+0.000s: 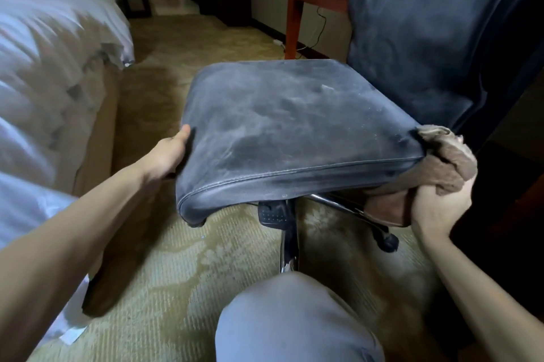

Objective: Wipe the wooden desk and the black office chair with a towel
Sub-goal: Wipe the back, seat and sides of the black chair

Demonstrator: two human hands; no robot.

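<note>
At seat [294, 126] sides, left hand [170, 152] half-hidden, right hand [438, 205] gripping towel [450, 161]

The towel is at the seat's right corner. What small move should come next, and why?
Probably draw the towel up over the seat and sweep toward the left hand. The right hand grips it at the corner, the seat's top shows pale dusty smears, and the left hand holds the opposite edge.
</note>
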